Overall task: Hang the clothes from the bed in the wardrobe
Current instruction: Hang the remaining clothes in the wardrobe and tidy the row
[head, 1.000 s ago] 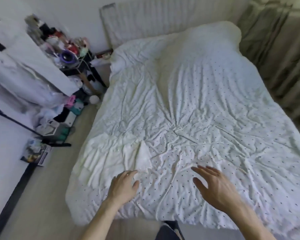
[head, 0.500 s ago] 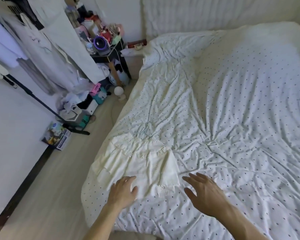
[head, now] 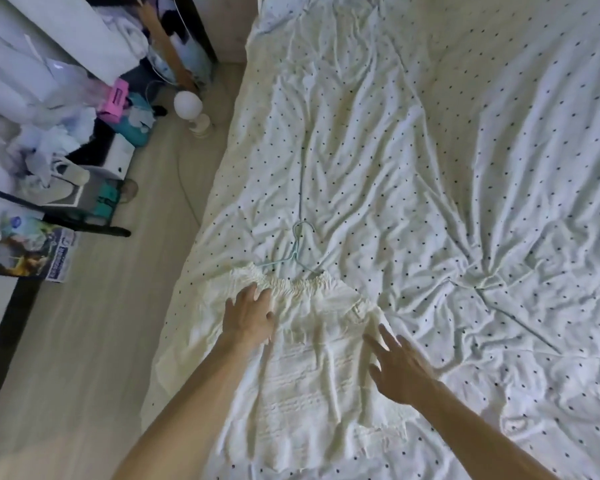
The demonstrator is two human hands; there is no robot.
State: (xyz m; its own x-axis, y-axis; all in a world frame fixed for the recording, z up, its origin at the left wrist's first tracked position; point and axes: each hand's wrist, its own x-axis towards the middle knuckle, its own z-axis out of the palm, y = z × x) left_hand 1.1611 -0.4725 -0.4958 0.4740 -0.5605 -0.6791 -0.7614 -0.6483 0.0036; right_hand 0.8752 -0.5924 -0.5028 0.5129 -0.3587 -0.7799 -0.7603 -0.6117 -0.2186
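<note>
cream garment (head: 319,358) lies flat in the lower centre of the frame on a crumpled white sheet (head: 465,168) with dark dots. it's soft thin cloth, with a gathered elastic edge at its top and stitched rows across its middle. one garment, and one thin pale-blue wire hanger (head: 293,258) poking from that edge. two hands: left hand (head: 248,315) open, fingers spread on the gathers; right hand (head: 399,368) open, splayed over the right side, contact unclear.

The left forearm (head: 194,396) and right forearm (head: 475,424) are bare and slender, uncovered to the frame's edge. The left hand (head: 248,317) and right hand (head: 399,370) are bare as well; finer detail on the fingers is lost to blur.
</note>
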